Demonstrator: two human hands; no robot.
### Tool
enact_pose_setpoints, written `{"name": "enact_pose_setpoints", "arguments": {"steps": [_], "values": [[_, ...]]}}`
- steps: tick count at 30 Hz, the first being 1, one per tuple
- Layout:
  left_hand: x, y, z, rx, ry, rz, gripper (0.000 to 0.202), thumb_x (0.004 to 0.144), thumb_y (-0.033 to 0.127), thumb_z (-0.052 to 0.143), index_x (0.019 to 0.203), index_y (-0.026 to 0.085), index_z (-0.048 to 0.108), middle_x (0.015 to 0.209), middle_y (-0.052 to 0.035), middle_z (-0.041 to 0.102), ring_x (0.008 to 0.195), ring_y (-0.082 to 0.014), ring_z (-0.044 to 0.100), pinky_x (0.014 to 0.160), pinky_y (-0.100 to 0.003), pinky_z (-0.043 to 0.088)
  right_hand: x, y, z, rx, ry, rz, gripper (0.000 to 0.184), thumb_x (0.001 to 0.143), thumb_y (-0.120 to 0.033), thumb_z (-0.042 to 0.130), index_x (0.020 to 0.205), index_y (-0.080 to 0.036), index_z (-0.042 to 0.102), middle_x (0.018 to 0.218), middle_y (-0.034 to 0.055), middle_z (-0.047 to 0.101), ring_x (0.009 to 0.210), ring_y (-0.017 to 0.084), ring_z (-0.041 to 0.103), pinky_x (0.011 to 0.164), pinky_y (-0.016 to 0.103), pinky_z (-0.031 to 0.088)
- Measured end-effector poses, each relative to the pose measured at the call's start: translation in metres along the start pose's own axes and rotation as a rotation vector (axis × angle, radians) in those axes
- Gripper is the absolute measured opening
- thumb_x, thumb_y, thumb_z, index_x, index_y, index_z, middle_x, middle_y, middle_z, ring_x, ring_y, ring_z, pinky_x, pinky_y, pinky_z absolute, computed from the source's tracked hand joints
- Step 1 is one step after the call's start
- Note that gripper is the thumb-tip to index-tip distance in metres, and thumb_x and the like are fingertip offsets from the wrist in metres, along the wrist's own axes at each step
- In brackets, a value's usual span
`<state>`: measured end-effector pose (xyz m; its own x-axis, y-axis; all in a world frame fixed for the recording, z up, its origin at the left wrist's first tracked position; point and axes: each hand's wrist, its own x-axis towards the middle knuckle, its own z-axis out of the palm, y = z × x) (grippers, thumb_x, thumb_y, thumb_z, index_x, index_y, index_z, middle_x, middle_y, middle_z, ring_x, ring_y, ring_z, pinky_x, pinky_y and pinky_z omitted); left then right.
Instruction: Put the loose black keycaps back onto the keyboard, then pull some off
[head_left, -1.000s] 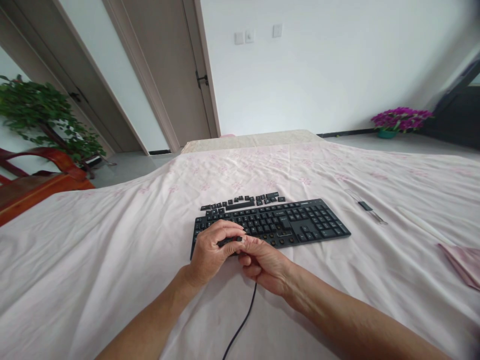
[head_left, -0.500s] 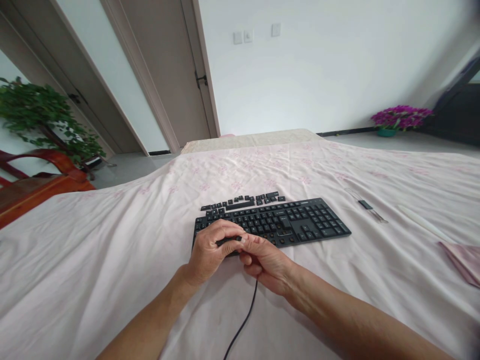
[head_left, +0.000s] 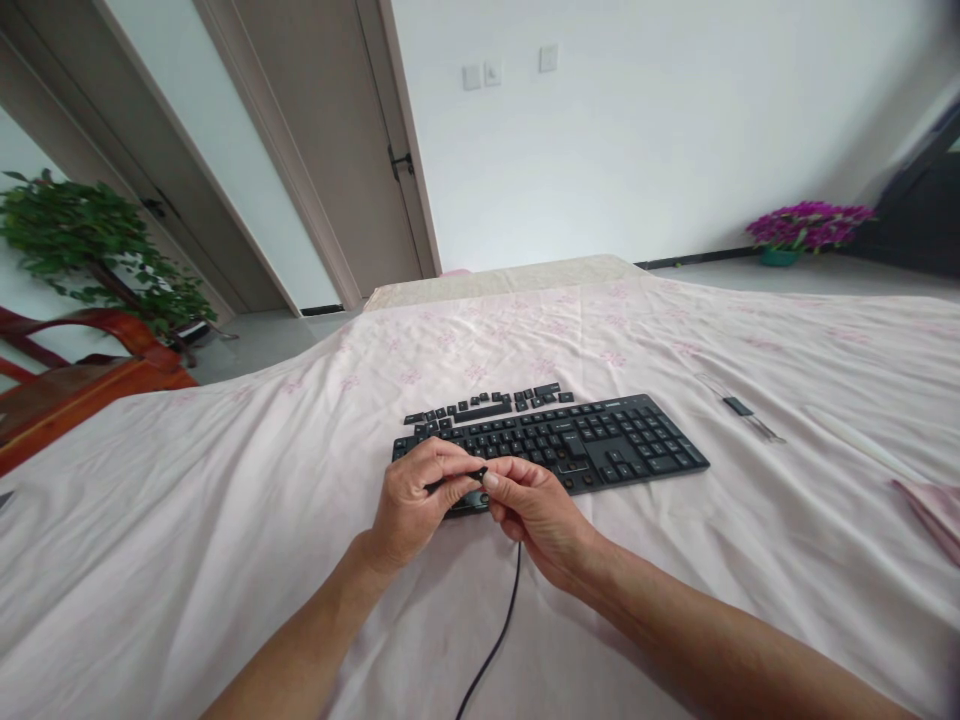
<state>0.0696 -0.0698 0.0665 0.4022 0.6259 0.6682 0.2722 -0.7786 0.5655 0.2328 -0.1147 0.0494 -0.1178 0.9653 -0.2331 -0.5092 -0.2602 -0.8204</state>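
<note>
A black keyboard (head_left: pixel 585 447) lies on a pink sheet (head_left: pixel 225 480). My left hand (head_left: pixel 412 505) and my right hand (head_left: pixel 536 515) meet over its near left corner. Both are closed in a pinch on a thin black tool (head_left: pixel 457 479) held between their fingertips, just above the keys. A row of loose black keycaps (head_left: pixel 487 404) lies on the sheet behind the keyboard. The keyboard's black cable (head_left: pixel 495 640) runs toward me between my forearms.
A small black-tipped clear object (head_left: pixel 742 408) lies on the sheet right of the keyboard, and folded pink cloth (head_left: pixel 934 510) sits at the right edge. A wooden chair (head_left: pixel 67 375) and green plant (head_left: pixel 97 240) stand left; purple flowers (head_left: pixel 806 225) sit far right.
Both hands have lifted a little off the keyboard's near edge, so the thin black tool between the fingertips shows more plainly. The view has shifted slightly.
</note>
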Motion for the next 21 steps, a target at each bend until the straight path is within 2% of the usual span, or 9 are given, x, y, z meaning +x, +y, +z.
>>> {"name": "enact_pose_setpoints", "arguments": {"steps": [8, 15, 21], "values": [[0.0, -0.001, -0.001, 0.01, 0.0, 0.023, 0.015, 0.079, 0.016, 0.068, 0.093, 0.022, 0.072, 0.084, -0.0032, 0.069, 0.077, -0.013, 0.065, 0.069, -0.024, 0.054, 0.0, -0.001, 0.0, 0.001, -0.009, -0.016, 0.031, 0.063, -0.042, 0.08, 0.074, -0.016, 0.067, 0.051, -0.0036, 0.051, 0.044, 0.004, 0.036, 0.039, 0.017, 0.02], [-0.003, 0.002, 0.007, 0.054, 0.065, -0.127, 0.008, 0.078, 0.023, 0.07, 0.084, 0.019, 0.072, 0.078, -0.0027, 0.068, 0.067, -0.0123, 0.062, 0.063, -0.024, 0.052, 0.003, -0.002, -0.001, -0.048, 0.08, -0.044, 0.03, 0.064, -0.042, 0.079, 0.068, -0.015, 0.064, 0.057, -0.0015, 0.057, 0.043, 0.004, 0.039, 0.037, 0.017, 0.022], [-0.01, 0.002, 0.015, 0.061, 0.113, -0.208, 0.011, 0.078, 0.026, 0.07, 0.086, 0.018, 0.072, 0.08, -0.0035, 0.07, 0.068, -0.0129, 0.063, 0.064, -0.025, 0.052, 0.005, -0.002, 0.0, -0.053, 0.101, -0.077, 0.03, 0.063, -0.041, 0.079, 0.07, -0.016, 0.065, 0.049, -0.0037, 0.052, 0.041, 0.004, 0.037, 0.037, 0.017, 0.024]]}}
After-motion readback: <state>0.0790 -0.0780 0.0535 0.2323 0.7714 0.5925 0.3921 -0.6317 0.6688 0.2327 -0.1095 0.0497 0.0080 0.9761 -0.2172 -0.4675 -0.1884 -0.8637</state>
